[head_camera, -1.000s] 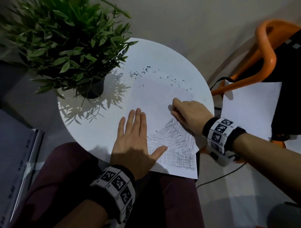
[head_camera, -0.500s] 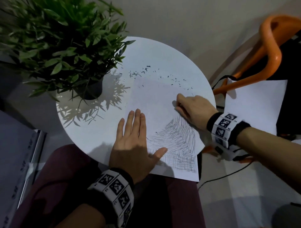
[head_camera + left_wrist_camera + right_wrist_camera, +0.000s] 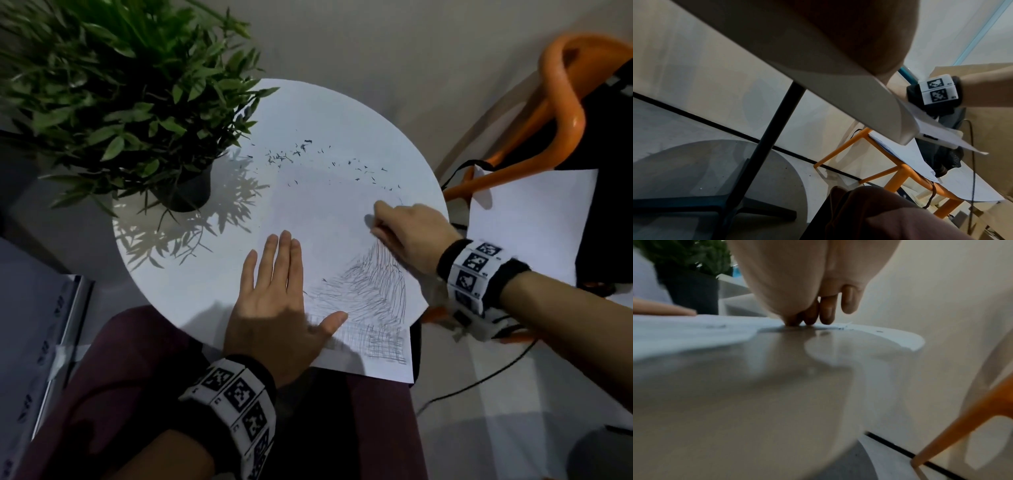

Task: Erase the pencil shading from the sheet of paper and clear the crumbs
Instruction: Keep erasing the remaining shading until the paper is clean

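Head view shows the sheet of paper (image 3: 329,219) lying on the round white table (image 3: 191,284), its near corner hanging off the edge over the person's lap. The left hand (image 3: 274,308) lies flat with fingers straight, pinning the sheet. The right hand (image 3: 407,233) has its fingers curled down onto the paper at the top of the pencil shading (image 3: 373,291); presumably an eraser is pinched there, but I cannot make one out, even from the right wrist. Dark crumbs (image 3: 284,156) are scattered at the far side, near the potted plant (image 3: 130,89).

A good patch of shading remains. My worry is the overhanging corner: rubbing there has no table beneath, so the sheet could crease or tear. A hard stroke near the right edge could also buckle the paper, since the flat hand holds only the left side. Sweeping carelessly would send crumbs against the pot.
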A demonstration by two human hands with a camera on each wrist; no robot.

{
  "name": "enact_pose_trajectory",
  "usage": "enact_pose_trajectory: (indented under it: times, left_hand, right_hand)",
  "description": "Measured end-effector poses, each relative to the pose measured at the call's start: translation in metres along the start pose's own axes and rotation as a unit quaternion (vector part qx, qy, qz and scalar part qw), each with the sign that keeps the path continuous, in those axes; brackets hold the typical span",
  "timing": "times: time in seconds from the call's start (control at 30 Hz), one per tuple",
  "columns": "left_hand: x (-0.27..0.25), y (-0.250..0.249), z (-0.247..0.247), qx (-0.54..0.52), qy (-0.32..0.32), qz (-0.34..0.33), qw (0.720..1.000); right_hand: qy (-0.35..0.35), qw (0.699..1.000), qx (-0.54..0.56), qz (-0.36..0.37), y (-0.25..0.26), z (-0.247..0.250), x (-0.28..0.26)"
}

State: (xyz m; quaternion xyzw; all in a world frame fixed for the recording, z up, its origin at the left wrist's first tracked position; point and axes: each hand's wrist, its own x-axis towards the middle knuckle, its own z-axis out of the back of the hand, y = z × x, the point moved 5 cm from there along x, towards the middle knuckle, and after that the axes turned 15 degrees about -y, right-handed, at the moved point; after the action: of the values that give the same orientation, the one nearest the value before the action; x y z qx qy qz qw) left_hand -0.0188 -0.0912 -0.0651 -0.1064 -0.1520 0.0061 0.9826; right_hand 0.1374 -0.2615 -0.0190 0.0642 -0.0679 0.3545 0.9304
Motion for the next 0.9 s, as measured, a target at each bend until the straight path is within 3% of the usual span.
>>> enact_pose_trajectory:
  times: [0.1,0.27,0.37,0.47,0.6,0.77,0.9]
  left_hand:
    - [0.0,0.0,0.0,0.0,-0.001,0.002,1.0]
    - [0.0,-0.001,0.0,-0.007,-0.015,0.001,1.0]
    - [0.0,-0.001,0.0,-0.005,-0.016,0.003,1.0]
    - [0.0,-0.001,0.001,0.004,-0.003,0.0,1.0]
    - [0.0,0.0,0.0,-0.005,0.002,0.001,1.0]
    - [0.0,-0.001,-0.001,-0.024,-0.018,0.003,1.0]
    - [-0.001,-0.001,0.0,-0.01,-0.012,-0.001,1.0]
  right_hand:
    - [-0.001,0.999,0.001,-0.035,-0.007,0.005,0.004]
    - [0.05,0.989,0.093,0.103,0.084,-0.005,-0.032]
    - [0.021,0.991,0.064,0.114,0.067,-0.008,-0.026]
    - [-0.016,0.998,0.03,0.055,0.026,-0.005,-0.004]
    - [-0.012,0.999,-0.009,-0.028,0.002,0.005,0.011]
    - [0.055,0.99,0.104,0.075,0.077,-0.001,-0.027]
    - [0.021,0.993,0.077,0.082,0.057,0.003,-0.025]
